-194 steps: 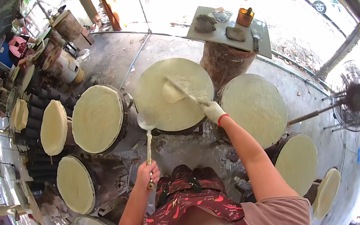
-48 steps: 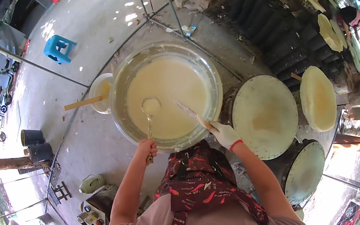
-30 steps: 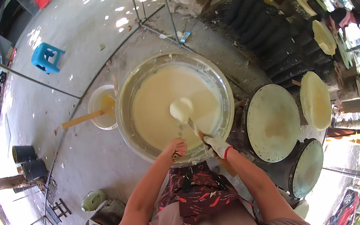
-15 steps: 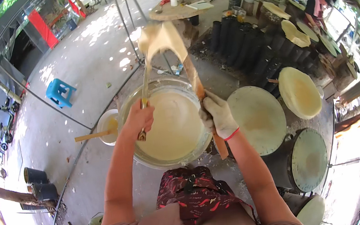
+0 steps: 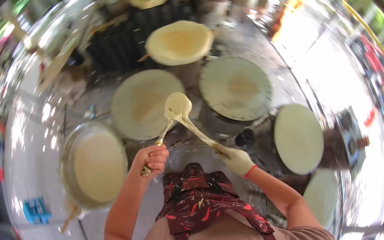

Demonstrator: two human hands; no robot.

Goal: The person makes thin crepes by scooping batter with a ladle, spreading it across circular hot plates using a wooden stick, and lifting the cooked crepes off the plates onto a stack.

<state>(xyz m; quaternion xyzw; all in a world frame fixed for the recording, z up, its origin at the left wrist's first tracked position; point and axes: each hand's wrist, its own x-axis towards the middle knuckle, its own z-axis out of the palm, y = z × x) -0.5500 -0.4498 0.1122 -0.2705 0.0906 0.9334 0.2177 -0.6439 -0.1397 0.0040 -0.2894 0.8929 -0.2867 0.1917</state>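
Observation:
My left hand point(image 5: 153, 161) is closed around the handle of a batter-coated ladle point(image 5: 178, 105) in front of my apron. Its round end is covered in pale, thick batter. In a white work glove, my right hand point(image 5: 236, 161) grips a flat wooden stick point(image 5: 203, 138), whose batter-smeared far end meets the ladle. The joined ends are held above the near right edge of a large round griddle point(image 5: 141, 122) with a tan patch. A wide metal basin of cream-coloured batter point(image 5: 100, 165) stands to my left.
A second round griddle point(image 5: 236, 89) lies ahead to the right, and another pale round point(image 5: 299, 139) beyond my right arm. Farther ahead is a yellowish round with a raised rim point(image 5: 179, 43). A blue stool point(image 5: 36, 211) stands far left. Motion blurs the surroundings.
My view has turned right, so the basin now sits at my left. Both hands have carried the ladle and stick from above the basin to over the griddles, lowering the batter-covered ends.

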